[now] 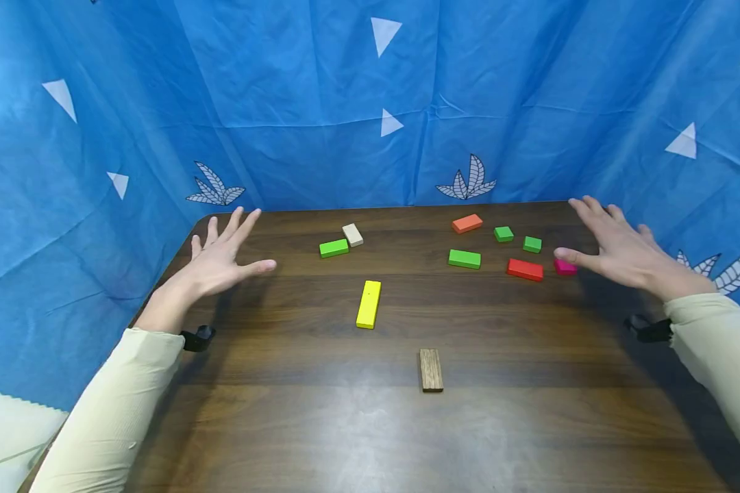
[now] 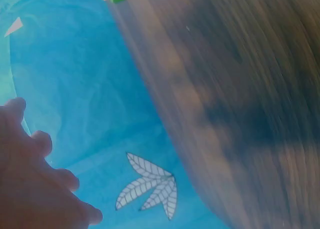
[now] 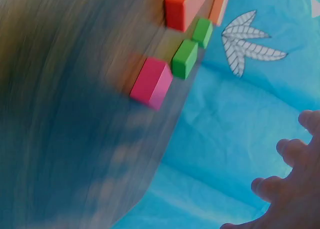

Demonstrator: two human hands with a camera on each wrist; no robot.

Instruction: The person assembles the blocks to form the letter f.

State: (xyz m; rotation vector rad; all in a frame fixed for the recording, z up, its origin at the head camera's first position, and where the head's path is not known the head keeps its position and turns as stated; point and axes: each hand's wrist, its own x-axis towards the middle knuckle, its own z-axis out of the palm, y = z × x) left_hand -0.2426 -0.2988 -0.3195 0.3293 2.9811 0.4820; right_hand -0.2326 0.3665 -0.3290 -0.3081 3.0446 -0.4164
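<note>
My left hand [image 1: 216,263] is held over the left side of the dark wooden table, fingers spread and holding nothing. Over the right side, my right hand [image 1: 619,250] is spread the same way; its thumb overlaps a magenta block [image 1: 566,268] in the head view. Close by lie a red block [image 1: 525,270] and two small green blocks [image 1: 532,244]. A longer green block [image 1: 464,259] and an orange block [image 1: 467,223] sit further left. Toward the left hand are a green block [image 1: 334,248] and a cream block [image 1: 353,235]. A yellow block [image 1: 368,305] lies mid-table.
A brown wood-grain block [image 1: 431,370] lies nearer the front of the table [image 1: 321,424]. Blue cloth [image 1: 308,82] with white triangles and leaf prints hangs behind and at both sides. Dark bands [image 1: 199,339] are on both wrists. Something pale [image 1: 12,431] shows at the lower left.
</note>
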